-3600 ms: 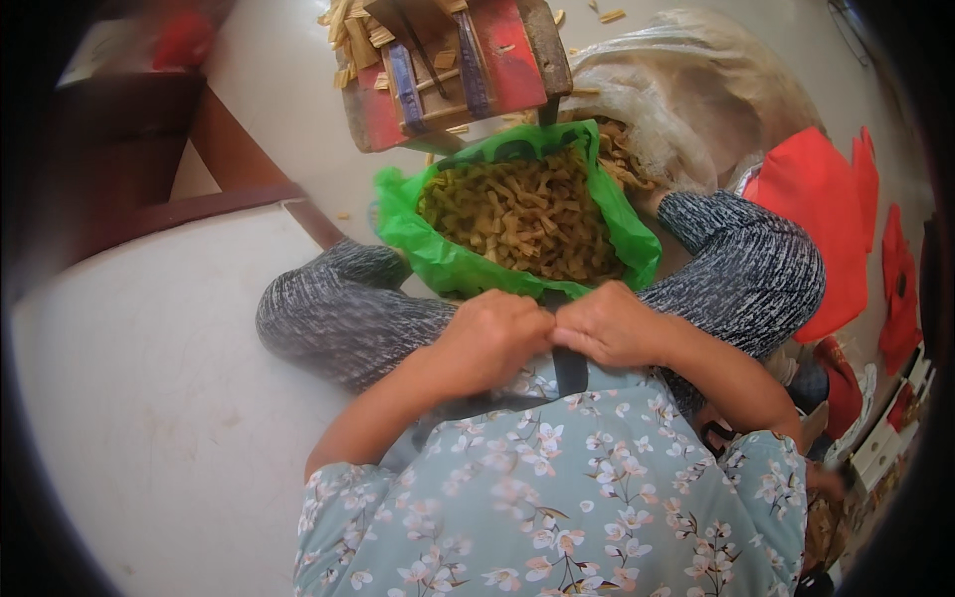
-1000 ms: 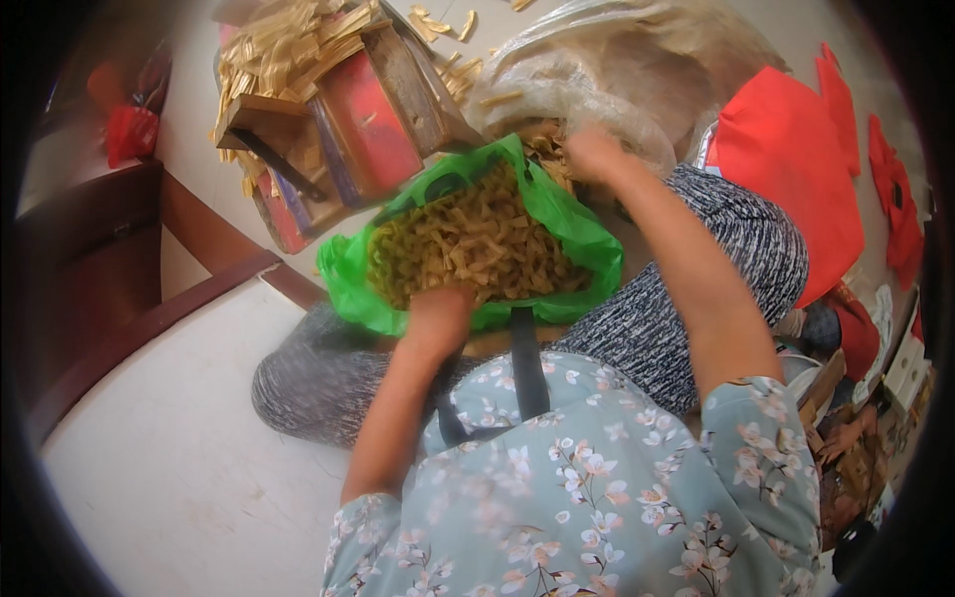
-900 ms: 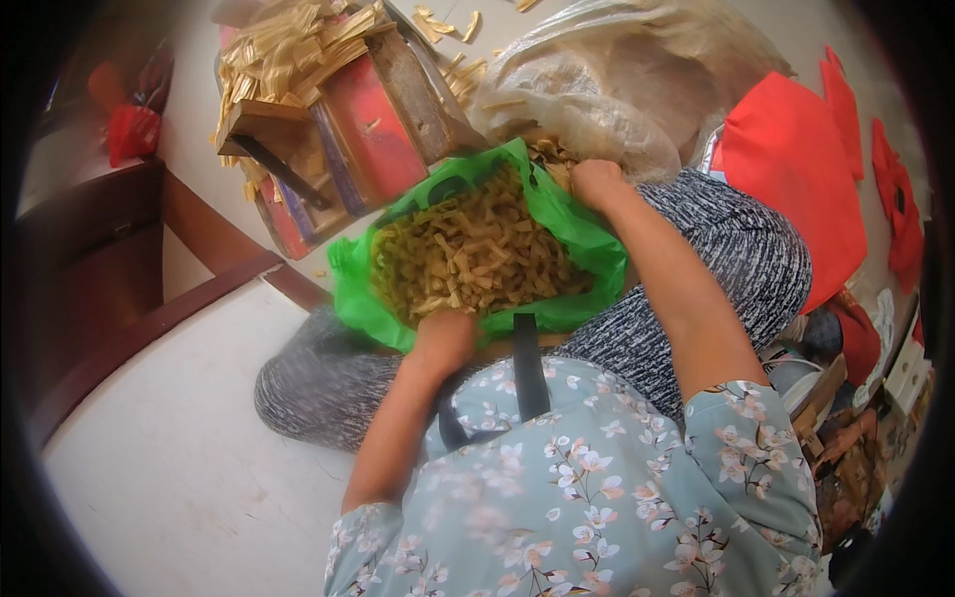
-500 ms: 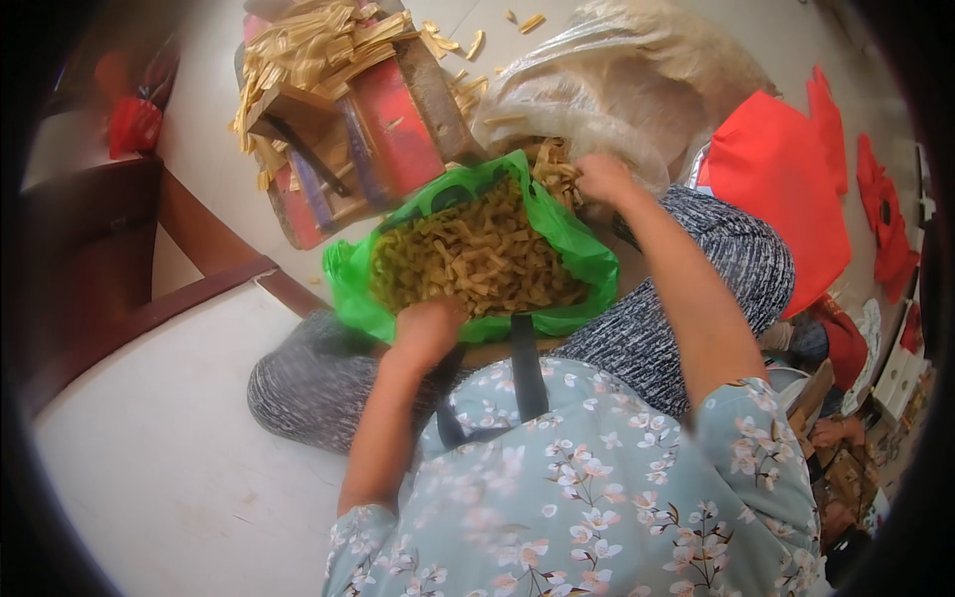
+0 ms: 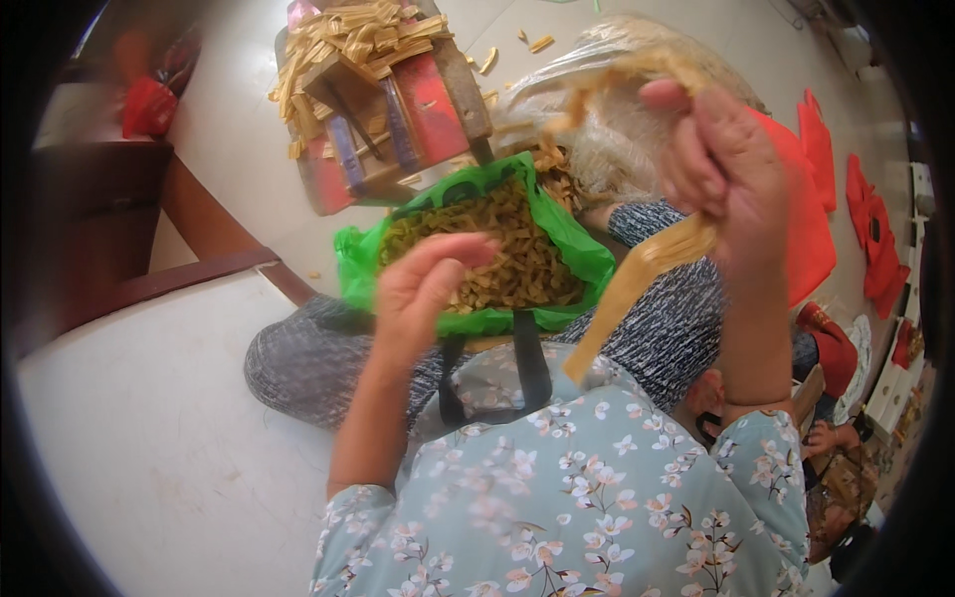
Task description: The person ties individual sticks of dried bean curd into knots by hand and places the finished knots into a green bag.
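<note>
My right hand [image 5: 731, 174] is raised in front of the right knee, its fingers curled around a long, flat tan strip [image 5: 652, 279]. One end of the strip hangs down towards my lap, and the other runs out blurred above the fingers. Over the near left part of an open green plastic bag [image 5: 587, 259], my left hand [image 5: 423, 284] is held with thumb and fingers apart and nothing between them. Many small, knotted-looking brownish pieces [image 5: 512, 259] fill the bag. Right behind it lies a bunch of loose tan strips [image 5: 554, 174].
Beyond the bag stands a red and wooden bench [image 5: 433, 104] with an upright wooden block [image 5: 343, 85] and a heap of pale yellow strips [image 5: 348, 40]. A clear plastic sack [image 5: 597, 109] and red bags [image 5: 801, 219] lie to the right. At left is a brown wooden frame [image 5: 204, 229].
My right hand has come up from the bunch behind the bag, drawing out a tan strip. My left hand has lifted off the bag's contents and opened.
</note>
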`<state>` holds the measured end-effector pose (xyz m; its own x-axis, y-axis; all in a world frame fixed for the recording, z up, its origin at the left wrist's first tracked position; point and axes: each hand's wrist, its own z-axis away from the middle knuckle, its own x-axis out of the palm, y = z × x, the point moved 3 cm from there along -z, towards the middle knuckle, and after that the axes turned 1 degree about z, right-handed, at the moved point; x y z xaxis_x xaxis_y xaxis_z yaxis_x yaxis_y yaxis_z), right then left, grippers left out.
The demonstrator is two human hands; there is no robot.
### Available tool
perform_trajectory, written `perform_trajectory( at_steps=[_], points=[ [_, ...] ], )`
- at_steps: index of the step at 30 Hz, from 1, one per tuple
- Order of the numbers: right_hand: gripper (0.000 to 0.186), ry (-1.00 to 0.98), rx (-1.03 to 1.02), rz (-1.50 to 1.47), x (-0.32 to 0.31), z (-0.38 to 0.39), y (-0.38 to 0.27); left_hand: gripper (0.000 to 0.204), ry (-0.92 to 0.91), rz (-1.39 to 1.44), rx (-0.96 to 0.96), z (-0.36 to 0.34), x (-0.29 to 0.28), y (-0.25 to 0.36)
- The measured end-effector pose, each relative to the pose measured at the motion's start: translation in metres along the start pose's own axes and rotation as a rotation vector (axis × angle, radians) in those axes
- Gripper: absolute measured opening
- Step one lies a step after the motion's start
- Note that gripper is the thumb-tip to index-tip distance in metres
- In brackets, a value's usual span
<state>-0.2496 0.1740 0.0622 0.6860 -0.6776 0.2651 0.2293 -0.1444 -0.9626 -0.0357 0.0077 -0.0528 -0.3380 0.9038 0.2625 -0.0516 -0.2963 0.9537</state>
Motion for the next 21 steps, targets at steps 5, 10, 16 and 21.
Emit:
perform_trajectory(
  at_steps=[5,10,16,21],
  points=[
    [0.033,0.245,0.079,-0.167,0.035,0.008,0.042,0.051,-0.313,0.077,-0.083,0.000,0.075,0.001],
    [0.032,0.418,0.006,-0.203,-0.014,0.001,0.055,0.017,-0.261,0.086,-0.394,0.014,0.054,-0.007],
    [0.032,0.384,0.085,0.484,-0.074,0.013,0.099,0.019,-0.221,-0.173,-0.479,0.034,0.018,-0.009],
    [0.041,0.066,-0.301,1.300,-0.033,0.038,0.085,0.023,-0.122,-0.055,-0.458,0.034,0.014,0.005]
  ],
)
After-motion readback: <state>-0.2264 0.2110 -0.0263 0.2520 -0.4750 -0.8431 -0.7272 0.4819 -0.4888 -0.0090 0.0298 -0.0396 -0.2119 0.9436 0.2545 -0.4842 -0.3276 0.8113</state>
